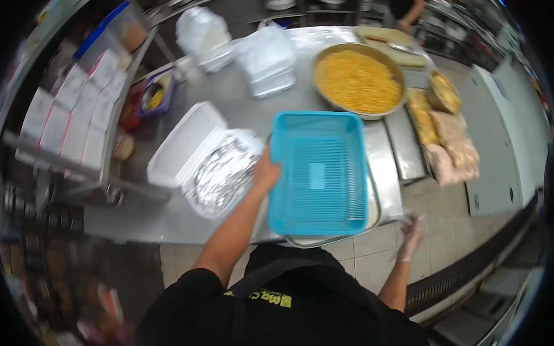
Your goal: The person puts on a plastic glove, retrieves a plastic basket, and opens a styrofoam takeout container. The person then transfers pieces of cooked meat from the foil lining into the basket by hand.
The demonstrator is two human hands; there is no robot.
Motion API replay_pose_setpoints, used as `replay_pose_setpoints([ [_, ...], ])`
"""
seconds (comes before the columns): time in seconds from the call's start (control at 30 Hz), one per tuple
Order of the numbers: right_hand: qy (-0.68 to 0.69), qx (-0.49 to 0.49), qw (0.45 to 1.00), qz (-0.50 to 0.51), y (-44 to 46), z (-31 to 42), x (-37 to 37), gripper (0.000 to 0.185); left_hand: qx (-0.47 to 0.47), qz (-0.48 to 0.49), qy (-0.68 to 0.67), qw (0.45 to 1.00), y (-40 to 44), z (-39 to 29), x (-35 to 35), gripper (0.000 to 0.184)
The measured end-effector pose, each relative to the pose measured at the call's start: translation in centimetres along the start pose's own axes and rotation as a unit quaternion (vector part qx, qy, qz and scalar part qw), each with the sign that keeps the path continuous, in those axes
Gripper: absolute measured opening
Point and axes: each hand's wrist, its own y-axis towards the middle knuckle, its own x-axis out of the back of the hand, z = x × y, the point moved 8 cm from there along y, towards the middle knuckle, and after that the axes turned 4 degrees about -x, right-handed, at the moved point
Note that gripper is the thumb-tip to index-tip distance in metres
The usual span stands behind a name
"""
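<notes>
My left hand (266, 171) is bare and closed on the left rim of a turquoise plastic basket (315, 211) with a slotted bottom. Under the basket, the rim of a metal tray (373, 207) shows, with something pale in it; most of that tray is hidden. Off to the right, past the table edge, my right hand (411, 234) wears a clear plastic glove. Its fingers look apart and hold nothing, though they are slightly blurred. Left of the basket lies an open white foam box (186, 146) with crumpled foil (223, 171) in it.
A large round pan of yellow food (359, 83) stands behind the basket. Two white plastic bags (266, 57) sit at the back. Bagged food (455, 139) is at the right. Shelved white boxes (71, 120) stand left. Another person's arm (410, 18) shows at the far side.
</notes>
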Motion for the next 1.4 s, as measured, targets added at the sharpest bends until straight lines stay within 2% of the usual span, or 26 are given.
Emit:
replay_pose_setpoints([
  [0.07, 0.068, 0.058, 0.987, 0.132, -1.0, 7.9, -5.9, 0.071, 0.063, 0.083, -0.05, 0.993, -3.7, -0.6, 0.0, 0.063],
  [0.13, 0.059, 0.1, 0.941, 0.317, -4.9, 15.6, -14.1, 0.079, 0.089, 0.066, -0.104, 0.988, -6.5, -1.8, 1.8, 0.056],
  [0.23, 0.08, 0.113, 0.816, 0.562, -11.9, 20.2, -25.6, 0.084, -0.084, -0.072, 0.065, 0.992, -7.9, -3.7, 9.2, 0.051],
  [0.27, 0.074, 0.096, 0.781, 0.613, -13.7, 20.1, -29.4, 0.085, -0.07, -0.105, 0.115, 0.985, -8.1, -2.0, 11.3, 0.054],
  [0.33, -0.033, 0.086, 0.756, 0.648, -16.2, 18.0, -37.2, 0.08, -0.05, -0.152, 0.26, 0.952, -8.3, 0.4, 16.0, 0.06],
  [0.4, -0.2, 0.122, 0.758, 0.609, -18.9, 15.5, -44.2, 0.071, 0.002, -0.102, 0.26, 0.96, -8.4, 3.8, 19.5, 0.068],
  [0.43, -0.273, 0.209, 0.739, 0.579, -19.9, 14.0, -47.5, 0.067, -0.047, -0.096, 0.258, 0.96, -8.6, 4.8, 20.6, 0.071],
  [0.5, -0.375, 0.389, 0.672, 0.507, -21.9, 10.9, -53.0, 0.062, -0.054, -0.099, 0.17, 0.979, -8.2, 8.4, 21.8, 0.066],
  [0.53, -0.402, 0.479, 0.626, 0.466, -24.0, 11.0, -54.6, 0.061, -0.015, -0.097, 0.141, 0.985, -8.0, 8.9, 23.2, 0.063],
  [0.6, -0.54, 0.5, 0.535, 0.415, -26.2, 9.8, -57.0, 0.056, -0.047, -0.183, 0.198, 0.962, -8.0, 11.8, 25.3, 0.063],
  [0.63, -0.497, 0.543, 0.571, 0.363, -26.2, 9.2, -57.2, 0.052, -0.039, -0.264, 0.21, 0.941, -8.5, 11.3, 27.1, 0.065],
  [0.67, -0.499, 0.541, 0.572, 0.362, -25.3, 7.8, -57.5, 0.052, -0.04, -0.261, 0.208, 0.942, -8.1, 10.7, 27.5, 0.065],
  [0.73, -0.446, 0.584, 0.591, 0.333, -26.1, 8.7, -56.3, 0.05, 0.087, -0.367, 0.198, 0.905, -8.7, 11.0, 29.3, 0.068],
  [0.77, -0.464, 0.549, 0.599, 0.353, -25.5, 8.3, -56.0, 0.045, 0.103, -0.316, 0.167, 0.928, -7.8, 13.8, 27.7, 0.07],
  [0.83, -0.506, 0.515, 0.582, 0.374, -25.0, 8.3, -55.6, 0.041, 0.123, -0.222, -0.115, 0.96, -5.3, 21.3, 22.6, 0.067],
  [0.87, -0.446, 0.543, 0.606, 0.373, -24.5, 8.4, -55.0, 0.037, 0.246, -0.156, -0.351, 0.89, -5.2, 21.4, 20.6, 0.064],
  [0.93, -0.405, 0.485, 0.654, 0.416, -23.0, 9.6, -54.2, 0.036, 0.262, -0.179, -0.44, 0.84, -2.7, 24.3, 19.5, 0.057],
  [0.97, -0.396, 0.457, 0.67, 0.43, -21.3, 8.9, -54.5, 0.036, 0.3, -0.188, -0.346, 0.869, -1.9, 25.0, 19.7, 0.053],
  [1.03, -0.335, 0.439, 0.71, 0.437, -18.8, 7.5, -54.5, 0.038, 0.244, -0.178, -0.316, 0.899, 0.4, 27.6, 18.4, 0.047],
  [1.13, -0.366, 0.538, 0.659, 0.376, -18.6, 7.9, -54.4, 0.032, 0.227, -0.156, -0.286, 0.918, 1.6, 25.9, 18.8, 0.044],
  [1.2, -0.384, 0.526, 0.647, 0.397, -18.4, 7.1, -54.9, 0.027, 0.21, -0.182, -0.223, 0.934, 1.4, 26.5, 19.6, 0.04],
  [1.23, -0.387, 0.514, 0.656, 0.394, -18.1, 6.8, -54.9, 0.025, 0.249, -0.159, -0.138, 0.945, -0.3, 21.3, 21.5, 0.037],
  [1.27, -0.389, 0.503, 0.666, 0.391, -17.7, 6.7, -55.2, 0.024, 0.235, -0.197, 0.044, 0.951, -2.0, 16.2, 23.5, 0.038],
  [1.3, -0.382, 0.5, 0.669, 0.394, -17.3, 6.3, -55.3, 0.024, 0.214, -0.226, 0.224, 0.924, -3.9, 12.3, 24.3, 0.04],
  [1.37, -0.325, 0.487, 0.704, 0.402, -16.2, 6.2, -55.4, 0.02, 0.057, -0.218, 0.254, 0.941, -6.7, 8.4, 22.7, 0.05],
  [1.4, -0.336, 0.478, 0.687, 0.432, -16.4, 7.2, -55.4, 0.024, 0.004, -0.164, 0.231, 0.959, -8.1, 7.5, 20.7, 0.059],
])
